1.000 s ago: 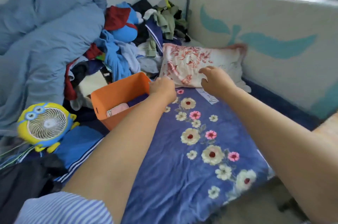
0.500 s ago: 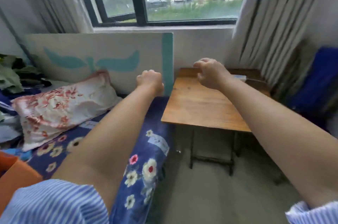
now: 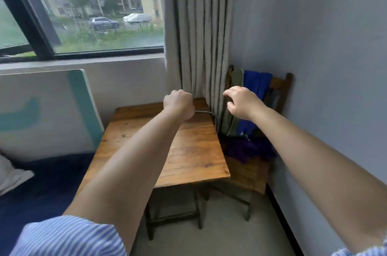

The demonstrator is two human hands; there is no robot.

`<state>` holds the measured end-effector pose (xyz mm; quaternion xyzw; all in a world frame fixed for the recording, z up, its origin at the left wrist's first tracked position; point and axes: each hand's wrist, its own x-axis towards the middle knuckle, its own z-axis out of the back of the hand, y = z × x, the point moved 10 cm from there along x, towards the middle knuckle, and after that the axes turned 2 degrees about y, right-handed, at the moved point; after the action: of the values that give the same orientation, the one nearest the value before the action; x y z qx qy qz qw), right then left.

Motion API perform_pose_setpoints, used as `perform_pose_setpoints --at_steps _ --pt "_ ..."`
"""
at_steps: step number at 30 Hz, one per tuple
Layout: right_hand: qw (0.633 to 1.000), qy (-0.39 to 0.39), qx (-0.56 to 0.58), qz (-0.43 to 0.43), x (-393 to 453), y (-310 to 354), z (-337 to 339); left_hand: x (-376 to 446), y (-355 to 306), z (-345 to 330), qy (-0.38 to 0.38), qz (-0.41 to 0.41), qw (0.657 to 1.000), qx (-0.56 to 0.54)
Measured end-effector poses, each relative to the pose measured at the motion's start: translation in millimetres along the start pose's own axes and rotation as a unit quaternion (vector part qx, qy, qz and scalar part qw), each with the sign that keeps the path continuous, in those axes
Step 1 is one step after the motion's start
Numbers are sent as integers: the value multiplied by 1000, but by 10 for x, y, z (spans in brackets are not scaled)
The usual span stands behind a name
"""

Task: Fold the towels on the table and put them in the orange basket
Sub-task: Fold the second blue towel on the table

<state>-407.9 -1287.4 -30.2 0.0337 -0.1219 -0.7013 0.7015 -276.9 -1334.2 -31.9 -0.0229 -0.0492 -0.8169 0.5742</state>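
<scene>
A small wooden table (image 3: 188, 151) stands in the corner below the window. Both my arms stretch out over it. My left hand (image 3: 179, 107) hovers above the table's far edge with its fingers curled into a fist, holding nothing. My right hand (image 3: 244, 103) is past the table's right edge, fingers loosely spread, in front of a wooden chair (image 3: 280, 86). Over the chair's back hang a blue towel (image 3: 256, 86) and an olive-green one (image 3: 235, 82). A purple cloth (image 3: 249, 149) lies on the chair seat. The orange basket is out of view.
A grey cable (image 3: 207, 113) runs over the table's far right corner. A striped curtain (image 3: 199, 31) hangs behind the table. A white and teal board (image 3: 52, 109) leans at the left above the dark blue bed (image 3: 41, 182). The grey wall (image 3: 324, 46) closes the right side.
My view has swung right, from the bed and orange basket to the table and chair. Both arms moved with it, and my right hand has opened its fingers near the chair.
</scene>
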Motion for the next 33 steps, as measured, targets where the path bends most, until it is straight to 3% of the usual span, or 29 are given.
perform_pose_setpoints --at_steps 6,19,26,33 --pt "999 7 16 -47 489 -943 -37 850 -623 -124 8 -40 999 -7" --pt "990 -35 16 -137 2071 -2301 102 3092 -1326 -302 27 -96 992 -72" --pt "981 -20 33 -193 2629 -3121 -69 3957 -1772 -771 87 -131 985 -72" --pt "967 2 42 -250 3182 -3979 -429 4683 -2176 -1369 166 -111 975 -94"
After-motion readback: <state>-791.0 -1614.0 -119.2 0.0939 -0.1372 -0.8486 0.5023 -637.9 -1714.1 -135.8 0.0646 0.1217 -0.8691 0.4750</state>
